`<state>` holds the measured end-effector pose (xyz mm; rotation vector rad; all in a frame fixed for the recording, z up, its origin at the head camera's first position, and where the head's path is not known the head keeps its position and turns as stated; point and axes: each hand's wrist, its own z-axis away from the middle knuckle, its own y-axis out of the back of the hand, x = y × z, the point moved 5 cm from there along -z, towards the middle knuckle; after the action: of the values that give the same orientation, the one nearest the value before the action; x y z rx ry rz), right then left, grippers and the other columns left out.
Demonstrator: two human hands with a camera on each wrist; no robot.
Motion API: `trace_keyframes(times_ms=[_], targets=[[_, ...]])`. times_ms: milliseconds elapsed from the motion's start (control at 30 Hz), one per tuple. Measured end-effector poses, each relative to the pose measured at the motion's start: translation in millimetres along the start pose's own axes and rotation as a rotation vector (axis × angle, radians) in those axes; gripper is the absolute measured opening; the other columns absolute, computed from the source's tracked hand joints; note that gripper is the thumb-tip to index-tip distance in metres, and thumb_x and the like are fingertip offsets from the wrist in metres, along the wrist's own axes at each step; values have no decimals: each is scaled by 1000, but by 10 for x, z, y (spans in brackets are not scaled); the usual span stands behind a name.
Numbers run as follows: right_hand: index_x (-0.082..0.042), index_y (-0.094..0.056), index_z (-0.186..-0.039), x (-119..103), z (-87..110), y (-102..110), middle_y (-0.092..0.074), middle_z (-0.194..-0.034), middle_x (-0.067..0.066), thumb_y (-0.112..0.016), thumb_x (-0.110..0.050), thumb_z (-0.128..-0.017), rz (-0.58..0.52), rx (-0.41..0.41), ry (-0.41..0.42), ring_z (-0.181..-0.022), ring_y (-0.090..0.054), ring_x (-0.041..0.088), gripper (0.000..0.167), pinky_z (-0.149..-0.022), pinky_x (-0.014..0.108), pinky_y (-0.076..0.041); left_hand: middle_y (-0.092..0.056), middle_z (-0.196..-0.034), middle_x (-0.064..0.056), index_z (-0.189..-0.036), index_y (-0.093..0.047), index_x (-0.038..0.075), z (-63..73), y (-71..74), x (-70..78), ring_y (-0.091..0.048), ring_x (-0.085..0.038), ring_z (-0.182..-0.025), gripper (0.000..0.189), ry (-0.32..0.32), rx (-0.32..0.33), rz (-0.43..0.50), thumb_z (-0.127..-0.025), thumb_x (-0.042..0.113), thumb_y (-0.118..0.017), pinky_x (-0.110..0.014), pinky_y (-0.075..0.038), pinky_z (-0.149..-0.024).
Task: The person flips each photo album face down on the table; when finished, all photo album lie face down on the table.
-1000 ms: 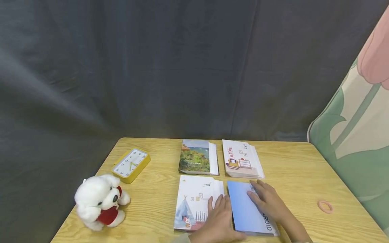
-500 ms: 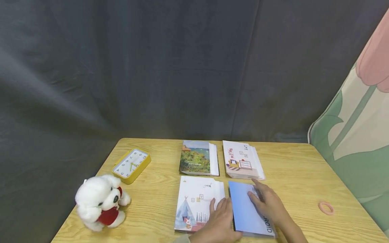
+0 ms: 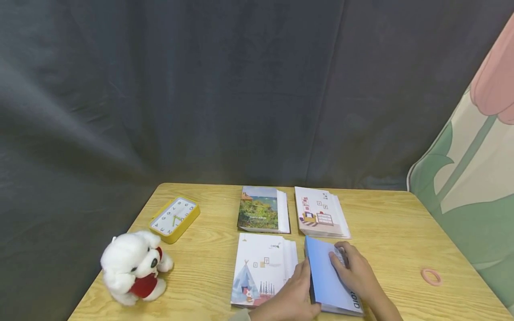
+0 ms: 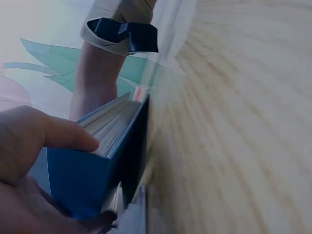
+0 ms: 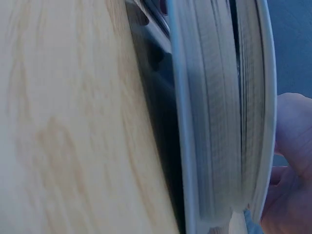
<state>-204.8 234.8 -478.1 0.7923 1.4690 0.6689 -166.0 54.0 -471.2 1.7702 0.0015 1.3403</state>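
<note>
A blue photo album point(image 3: 326, 274) lies at the table's near middle, tilted, its left side raised a little. My left hand point(image 3: 290, 296) grips its spine side; in the left wrist view the thumb lies on the near page edges and the fingers reach under the spine point(image 4: 78, 183). My right hand point(image 3: 355, 273) holds the far right part, thumb on the cover; its other fingers are partly hidden. In the right wrist view the page block point(image 5: 219, 112) shows, with a dark glossy surface point(image 5: 158, 107) beneath. Beside my left hand lies a white album with a tent picture point(image 3: 257, 267).
Behind lie a landscape-covered album point(image 3: 258, 211) and a white album with a furniture picture point(image 3: 319, 214). A yellow clock point(image 3: 174, 218) and a white plush dog point(image 3: 134, 265) are at left. A pink ring point(image 3: 431, 277) lies at right on the wooden table point(image 3: 393, 223).
The blue album's left side has risen, and its far left corner has shifted slightly away. My left fingers have moved off the tent album and closed in at the blue album's spine.
</note>
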Motion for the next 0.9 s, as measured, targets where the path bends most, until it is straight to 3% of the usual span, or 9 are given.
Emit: trace_keyframes(times_ms=[167, 300, 400, 500, 567, 733, 900], targets=[[3, -56, -126, -27, 4, 27, -60, -115, 22, -55, -35, -101, -40, 0, -7, -96, -59, 32, 46, -77, 48, -51, -29, -150, -26, -156, -12, -6, 11, 67, 31, -36, -29, -136, 102, -11, 16, 75, -76, 16, -72, -35, -37, -108], [5, -56, -127, -50, 26, 37, -52, -131, 31, -53, -32, -102, -77, 25, 14, -116, -53, 48, 44, -92, 61, -46, -32, -148, -22, -155, -16, -6, 22, 124, 65, -37, -23, -135, 100, -25, 47, 112, -75, 15, -73, -33, -36, -108], [7, -57, -128, -71, 36, 48, -49, -135, 32, -52, -29, -103, -95, 51, 40, -124, -46, 52, 44, -97, 65, -40, -35, -145, -19, -155, -19, -6, 23, 154, 85, -44, -15, -123, 99, -35, 59, 187, -74, 12, -73, -27, -42, -102], [8, -57, -128, -81, 49, 58, -52, -133, 31, -53, -28, -103, -126, 59, 46, -120, -51, 50, 44, -94, 59, -46, -36, -143, -19, -154, -21, -6, 18, 162, 98, -47, -7, -110, 98, -56, 77, 279, -72, 7, -73, -21, -46, -92], [8, -56, -129, -91, 56, 70, -55, -130, 30, -53, -28, -103, -153, 56, 44, -116, -56, 48, 45, -90, 53, -52, -35, -145, -20, -154, -23, -7, 11, 169, 108, -48, -8, -110, 97, -77, 96, 314, -71, 4, -72, -20, -47, -90], [9, -54, -133, -163, 61, 130, -56, -129, 32, -49, -29, -105, -181, 56, 78, -116, -57, 48, 47, -86, 47, -55, -32, -149, -19, -153, -26, -6, -12, 206, 137, -40, -23, -129, 96, -113, 134, 258, -70, 5, -72, -26, -41, -101], [8, -55, -134, -237, 50, 166, -56, -130, 32, -49, -32, -105, -189, 52, 97, -117, -57, 48, 50, -85, 44, -55, -32, -148, -19, -153, -27, -6, -17, 236, 171, -38, -25, -132, 96, -129, 142, 217, -69, 5, -71, -31, -37, -106]])
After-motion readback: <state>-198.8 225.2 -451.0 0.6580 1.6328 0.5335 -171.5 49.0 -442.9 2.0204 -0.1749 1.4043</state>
